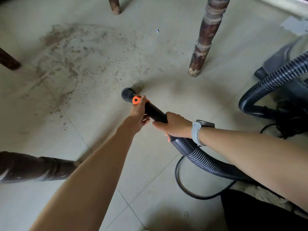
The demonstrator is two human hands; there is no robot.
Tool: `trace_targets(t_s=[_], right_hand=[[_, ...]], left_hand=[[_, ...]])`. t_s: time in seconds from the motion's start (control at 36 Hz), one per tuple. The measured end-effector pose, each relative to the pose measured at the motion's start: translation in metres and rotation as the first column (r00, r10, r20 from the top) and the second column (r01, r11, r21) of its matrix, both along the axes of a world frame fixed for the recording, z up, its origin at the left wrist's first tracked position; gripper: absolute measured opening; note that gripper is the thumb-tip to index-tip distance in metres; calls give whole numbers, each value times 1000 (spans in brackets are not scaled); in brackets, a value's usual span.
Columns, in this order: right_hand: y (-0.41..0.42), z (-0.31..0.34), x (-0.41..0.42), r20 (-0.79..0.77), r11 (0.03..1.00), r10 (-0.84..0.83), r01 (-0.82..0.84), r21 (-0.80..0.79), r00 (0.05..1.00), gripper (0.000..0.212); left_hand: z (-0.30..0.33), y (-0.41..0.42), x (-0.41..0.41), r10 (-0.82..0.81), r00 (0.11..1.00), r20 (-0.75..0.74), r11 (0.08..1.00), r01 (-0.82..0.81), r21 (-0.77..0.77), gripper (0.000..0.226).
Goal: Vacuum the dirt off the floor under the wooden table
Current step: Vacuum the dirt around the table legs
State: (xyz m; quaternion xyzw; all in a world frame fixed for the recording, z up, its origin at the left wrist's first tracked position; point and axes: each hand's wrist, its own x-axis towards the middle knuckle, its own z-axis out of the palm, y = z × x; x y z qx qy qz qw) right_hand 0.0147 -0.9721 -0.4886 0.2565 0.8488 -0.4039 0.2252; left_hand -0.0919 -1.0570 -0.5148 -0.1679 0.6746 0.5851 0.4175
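Centrally, both hands curl round the black plastic vacuum tube [155, 113]: left hand [139, 113] by its orange collar [136, 100], right hand [177, 125] lower; brown dirt patch [66, 64] upper left; no writing legible.

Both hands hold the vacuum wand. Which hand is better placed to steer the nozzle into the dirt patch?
Probably the left hand: it grips the wand nearest the nozzle, on the dirt patch's side. The right hand grips farther back, near the hose.

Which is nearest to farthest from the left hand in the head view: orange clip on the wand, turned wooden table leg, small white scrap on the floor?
From the left hand:
1. Orange clip, touching its fingertips.
2. Turned wooden table leg, foot up-right of the hand.
3. Small white scrap, far ahead, under the table.
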Motion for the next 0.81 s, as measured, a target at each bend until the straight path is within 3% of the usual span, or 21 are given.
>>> trace_targets(t_s=[0.14,0.36,0.44,0.67,0.81], right_hand=[[-5,-2,-17,-54,998,-53,52,-18,997,38],[5,-20,-7,-37,990,-78,73,-124,996,53],[6,-21,-9,-48,991,-23,16,-131,999,51],[-3,-26,-13,-49,947,213,-219,-235,976,41],[1,-23,-11,-61,953,200,-208,-220,978,44]], left_hand=[[-3,9,-19,80,997,22,996,-80,30,22],[-6,13,-12,35,999,38,999,-34,-3,18],[-5,8,-9,2,1000,-11,998,-3,-68,18],[-15,-28,0,100,993,-64,980,-109,-164,15],[-11,-26,-1,71,992,-105,978,-90,-187,13]])
